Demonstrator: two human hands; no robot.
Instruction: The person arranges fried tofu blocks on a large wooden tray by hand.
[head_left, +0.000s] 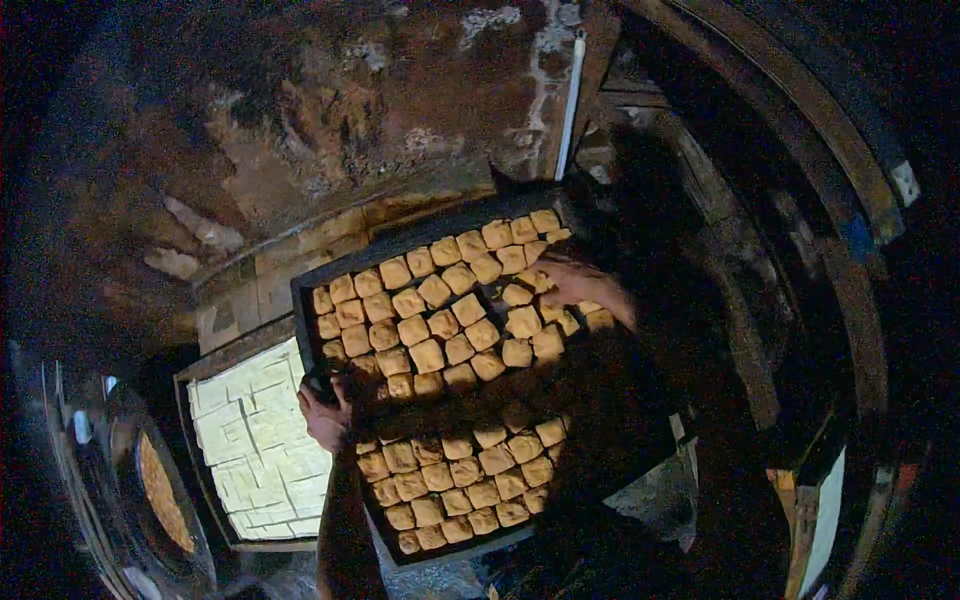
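A large dark baking tray (420, 241) lies tilted before me, with rows of golden-brown square baked pieces (427, 356) in it. At its left side my left hand (327, 417) grips the wall, with a small dark item, too dim to name, by the fingers. My right hand (583, 286) is over the tray's right part, its fingers among the pieces; whether it grips one cannot be made out. Several pieces near it sit askew around a bare gap. A broad shadow covers the tray's middle and lower right.
Left of the dark tray, partly under it, lies another tray (219, 517) of pale, scored dough (251, 435). A round vessel (191, 517) with orange-brown contents stands farther left. Behind rises a stained wall (420, 97) with a white tube (571, 105). Wooden beams (795, 82) curve along the right.
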